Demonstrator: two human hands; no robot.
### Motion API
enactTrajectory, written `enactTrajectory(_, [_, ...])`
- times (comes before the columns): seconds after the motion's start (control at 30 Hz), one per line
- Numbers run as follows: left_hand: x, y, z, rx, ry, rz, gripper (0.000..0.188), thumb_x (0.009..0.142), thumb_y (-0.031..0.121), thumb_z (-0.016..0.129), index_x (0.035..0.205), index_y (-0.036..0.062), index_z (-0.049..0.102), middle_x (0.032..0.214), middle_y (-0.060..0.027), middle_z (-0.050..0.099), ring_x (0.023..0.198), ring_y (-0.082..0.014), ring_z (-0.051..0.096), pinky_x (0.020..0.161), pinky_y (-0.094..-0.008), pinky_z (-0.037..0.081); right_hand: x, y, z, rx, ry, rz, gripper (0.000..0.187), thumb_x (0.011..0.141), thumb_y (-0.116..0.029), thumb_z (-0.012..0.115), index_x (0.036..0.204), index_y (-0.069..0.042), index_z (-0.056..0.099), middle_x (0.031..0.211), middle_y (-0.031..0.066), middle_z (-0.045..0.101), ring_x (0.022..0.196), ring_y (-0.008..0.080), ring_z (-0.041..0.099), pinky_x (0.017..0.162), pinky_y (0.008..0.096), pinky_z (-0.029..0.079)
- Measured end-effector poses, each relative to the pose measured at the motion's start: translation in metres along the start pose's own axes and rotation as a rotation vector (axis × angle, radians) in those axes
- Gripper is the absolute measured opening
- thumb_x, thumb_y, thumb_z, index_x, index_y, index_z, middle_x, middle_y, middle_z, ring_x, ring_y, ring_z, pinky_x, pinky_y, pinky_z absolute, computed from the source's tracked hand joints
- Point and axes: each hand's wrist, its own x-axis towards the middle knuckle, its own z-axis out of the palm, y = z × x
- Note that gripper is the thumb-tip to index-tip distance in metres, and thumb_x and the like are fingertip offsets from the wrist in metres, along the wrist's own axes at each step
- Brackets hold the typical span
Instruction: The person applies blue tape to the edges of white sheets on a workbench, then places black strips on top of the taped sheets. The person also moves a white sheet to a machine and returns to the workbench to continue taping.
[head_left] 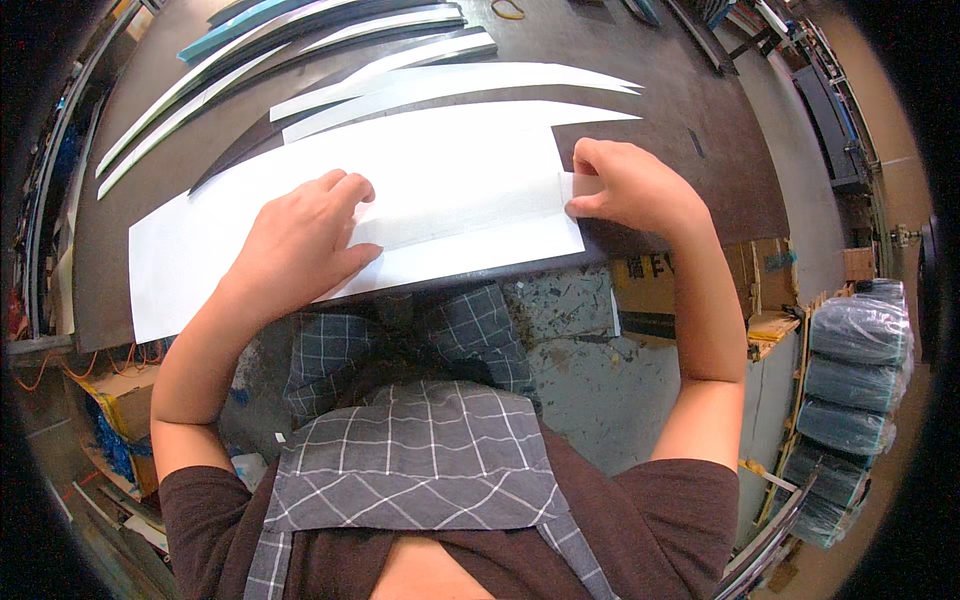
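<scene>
A large white sheet lies on the dark table in front of me. Across its near right part runs a translucent whitish strip, stretched between my hands. My left hand curls at the strip's left end, thumb below and fingers above; the exact contact is partly hidden. At the other end, just past the sheet's right edge, my right hand has its thumb and bent fingers closed about the strip's tip. Whether the strip touches the sheet along its whole length I cannot tell.
Long narrow white pieces and blue ones lie in stacks on the table's far side. A yellowish ring sits at the back. Plastic-wrapped rolls are stacked at the right. Cardboard boxes stand lower left.
</scene>
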Motion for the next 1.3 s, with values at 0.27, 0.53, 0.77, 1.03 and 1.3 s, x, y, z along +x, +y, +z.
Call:
enactTrajectory(0.27, [0.02,-0.015,-0.003,0.065,0.064,0.003,0.029,0.079,0.016,0.076,0.1,0.0047,0.059,0.103,-0.0108,0.058,0.087,-0.0272,0.061,0.081,-0.0394,0.051,0.025,0.002,-0.005,-0.046,0.129,-0.05,0.025,0.079,-0.016,0.076,0.091,0.001,0.063,0.099,0.0139,0.06,0.095,0.0303,0.06,0.085,0.0402,0.05])
enactTrajectory(0.53, [0.042,-0.017,-0.007,0.071,0.006,-0.162,0.036,0.079,0.017,0.075,0.109,0.0069,0.058,0.103,-0.0106,0.06,0.092,-0.0246,0.062,0.082,-0.0379,0.052,0.055,0.005,-0.01,-0.076,0.189,-0.11,0.027,0.076,-0.01,0.076,0.096,-0.001,0.061,0.1,0.0144,0.062,0.095,0.0304,0.061,0.086,0.0383,0.05])
enactTrajectory(0.77, [0.05,-0.022,-0.015,0.003,-0.111,-0.163,0.025,0.075,0.012,0.073,0.094,0.0062,0.059,0.099,-0.0089,0.059,0.087,-0.0236,0.059,0.077,-0.0377,0.049,0.061,-0.01,-0.023,-0.066,-0.087,0.105,0.033,0.069,-0.013,0.077,0.098,-0.003,0.068,0.103,0.0183,0.065,0.101,0.033,0.063,0.089,0.0387,0.051])
enactTrajectory(1.03, [0.067,-0.03,-0.013,0.133,0.095,-0.133,0.024,0.075,0.011,0.072,0.092,0.0048,0.058,0.11,-0.0108,0.056,0.105,-0.027,0.054,0.091,-0.0393,0.047,0.097,0.014,-0.024,-0.08,0.228,-0.142,0.028,0.073,-0.008,0.076,0.098,-0.001,0.066,0.109,0.0158,0.061,0.104,0.0316,0.06,0.092,0.0387,0.05])
enactTrajectory(1.3, [0.069,-0.026,-0.024,0.116,0.127,-0.096,0.043,0.075,0.01,0.07,0.115,0.0043,0.055,0.112,-0.0111,0.056,0.106,-0.03,0.058,0.093,-0.0415,0.048,0.089,0.0,-0.05,-0.101,0.021,0.055,0.037,0.072,-0.015,0.075,0.105,0.001,0.065,0.113,0.0187,0.065,0.106,0.033,0.062,0.093,0.0386,0.05])
